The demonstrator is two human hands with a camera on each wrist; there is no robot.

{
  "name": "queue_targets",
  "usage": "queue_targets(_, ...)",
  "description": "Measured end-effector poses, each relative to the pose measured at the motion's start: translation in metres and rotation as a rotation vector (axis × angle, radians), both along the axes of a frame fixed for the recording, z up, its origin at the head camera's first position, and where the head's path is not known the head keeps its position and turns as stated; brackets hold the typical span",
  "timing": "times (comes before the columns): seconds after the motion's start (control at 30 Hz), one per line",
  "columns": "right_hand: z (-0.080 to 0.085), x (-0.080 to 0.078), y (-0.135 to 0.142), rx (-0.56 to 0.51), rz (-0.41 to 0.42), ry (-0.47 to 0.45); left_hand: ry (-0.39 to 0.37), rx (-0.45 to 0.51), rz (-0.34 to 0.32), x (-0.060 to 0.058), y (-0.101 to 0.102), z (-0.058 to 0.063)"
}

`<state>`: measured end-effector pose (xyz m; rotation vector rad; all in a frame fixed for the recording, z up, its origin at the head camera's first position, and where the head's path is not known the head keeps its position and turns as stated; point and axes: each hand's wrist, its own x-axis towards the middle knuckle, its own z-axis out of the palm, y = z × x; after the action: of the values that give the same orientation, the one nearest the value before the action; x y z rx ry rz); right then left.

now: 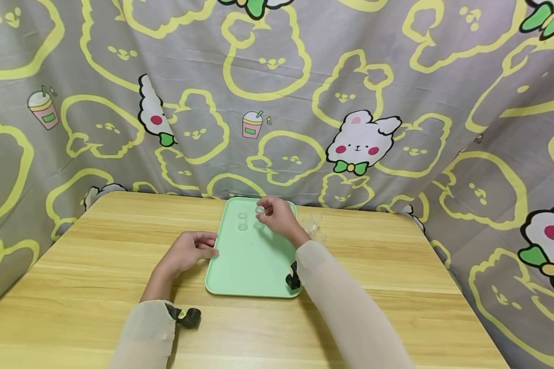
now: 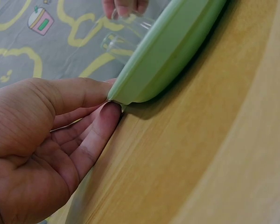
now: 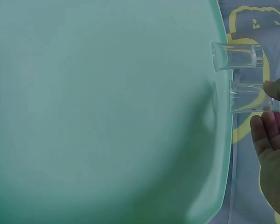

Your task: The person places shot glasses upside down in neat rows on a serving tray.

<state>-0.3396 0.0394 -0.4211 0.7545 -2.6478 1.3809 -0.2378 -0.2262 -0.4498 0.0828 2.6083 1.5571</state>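
A light green tray [image 1: 251, 271] lies on the wooden table. At its left rim my left hand [image 1: 184, 251] pinches the edge, the thumb above and a finger below, as the left wrist view shows. Over the far part of the tray, my right hand [image 1: 279, 218] holds a small clear cup [image 3: 249, 97] by its narrow base. The cup is upside down, its wide mouth toward the tray; I cannot tell whether it touches. Beside it a second clear cup [image 3: 235, 57] stands upside down on the tray.
Several more clear cups [image 1: 320, 237] stand on the wooden table [image 1: 374, 266] just right of the tray, partly behind my right wrist. A grey curtain [image 1: 286, 107] with yellow cartoon outlines hangs along the table's far edge.
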Motion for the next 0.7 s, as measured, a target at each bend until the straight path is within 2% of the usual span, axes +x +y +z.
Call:
queue_targets(0.3, -0.001, 0.004, -0.005, 0.035, 0.002, -0.038, -0.004, -0.01, 0.001, -0.001, 0.001, 0.0)
queue_targets(0.7, -0.007, 0.002, -0.012, 0.042, 0.004, -0.068, 0.002, -0.015, -0.015, 0.0, -0.001, 0.001)
